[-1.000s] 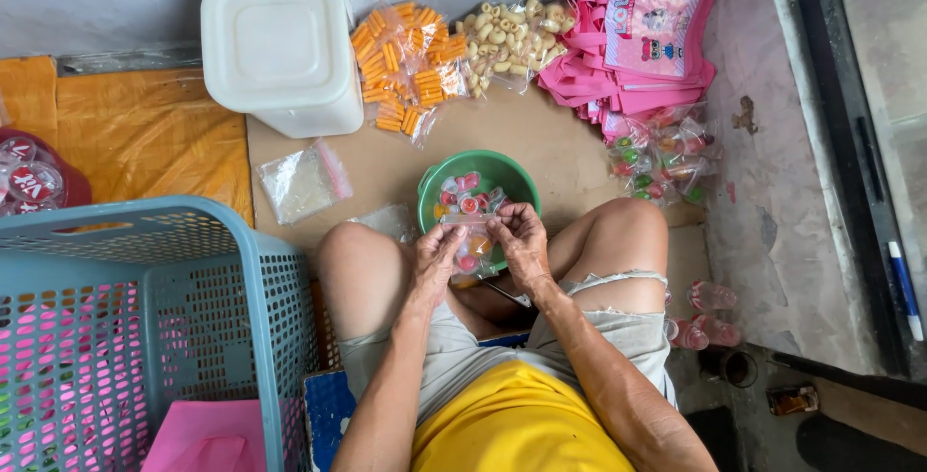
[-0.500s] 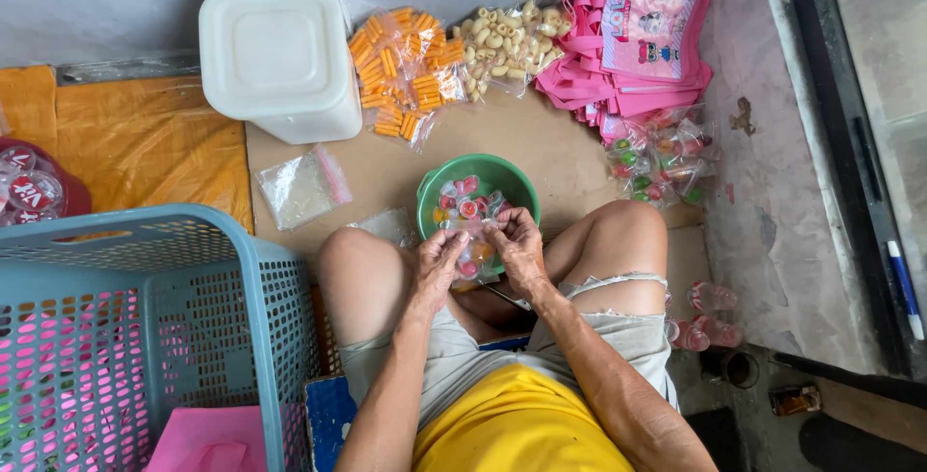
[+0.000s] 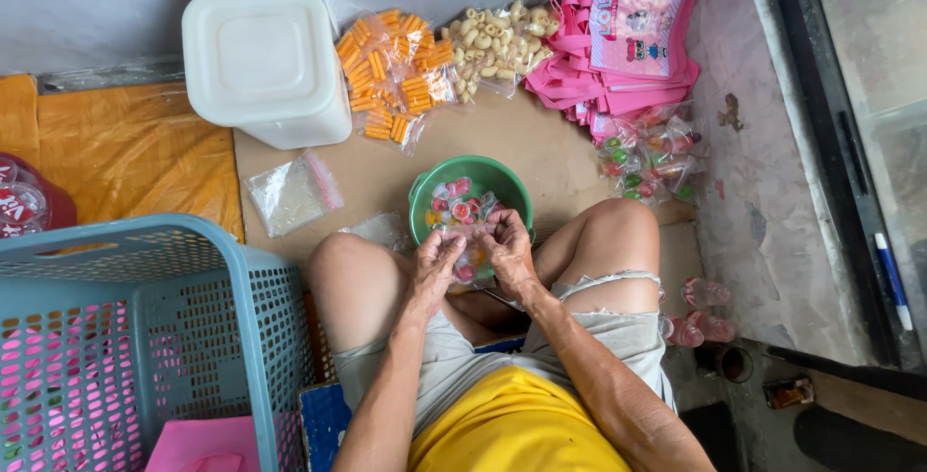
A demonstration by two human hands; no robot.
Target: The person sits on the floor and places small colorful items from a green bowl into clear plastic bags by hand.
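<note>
Seated on the floor with knees apart, the person brings the left hand (image 3: 436, 258) and right hand (image 3: 507, 248) together over the near rim of a green bowl (image 3: 512, 190), the fingers of both pinched narrow on what seems to be a small clear packet of coloured sweets (image 3: 470, 238), though the fingers hide most of it. The bowl rests on brown cardboard (image 3: 550, 149) between the knees and holds more such sweets. A blue mesh basket (image 3: 145, 327) stands by the left knee, and a white lidded tub (image 3: 261, 62), bags of orange snacks (image 3: 391, 71) and pink bags (image 3: 628, 38) lie beyond the bowl.
</note>
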